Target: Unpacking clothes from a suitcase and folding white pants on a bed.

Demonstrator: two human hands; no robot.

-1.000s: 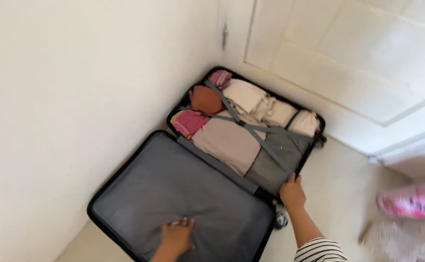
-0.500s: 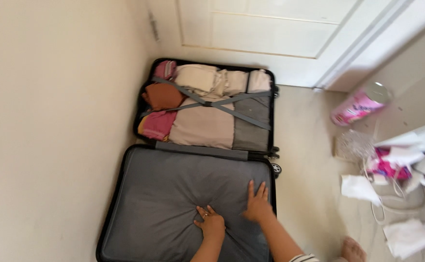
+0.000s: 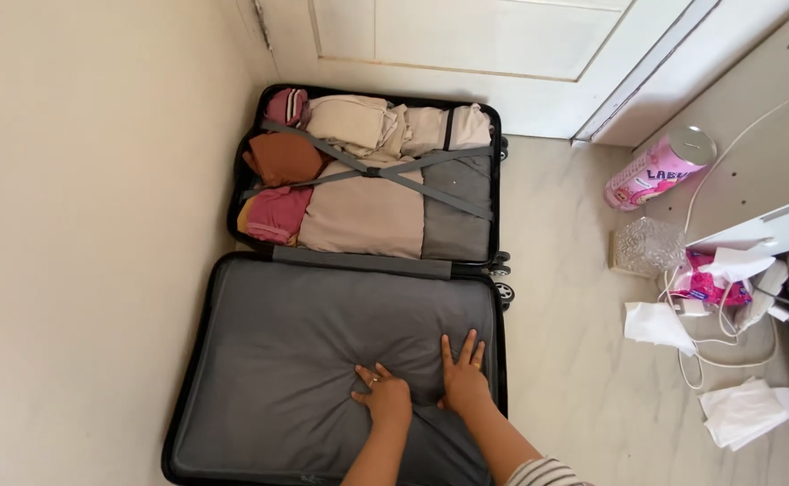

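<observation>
So the suitcase point(image 3: 340, 270) was lying wide open on the floor point(image 3: 583, 360), tucked against the left wall point(image 3: 79, 225) with its far end up near the door point(image 3: 466, 36). Both hands were flat on the grey liner point(image 3: 295, 351) that covers the near half, right side of it. Left hand point(image 3: 383, 394) was palm down with fingers spread a bit, gripping nothing, and the fabric puckered into creases around it. Right hand point(image 3: 462, 373) was just beside it, also flat, fingers fanned out and pointing toward the far half, nothing held either. The two hands were almost touching at the wrists. The far half was packed full: beige folded clothes point(image 3: 363, 216), a pink bundle point(image 3: 273, 214), a rust-coloured one point(image 3: 282, 157) and a grey piece on the right, all under crossed grey straps point(image 3: 376, 171) buckled in the middle. Off to the right on the floor there was a pink can point(image 3: 657, 169) on its side, a clear crinkly container point(image 3: 646, 247), a white cable point(image 3: 727, 360) looping around, a pink packet point(image 3: 705, 286) and some white tissues point(image 3: 745, 409). A striped sleeve point(image 3: 543, 472) showed at the bottom edge.
</observation>
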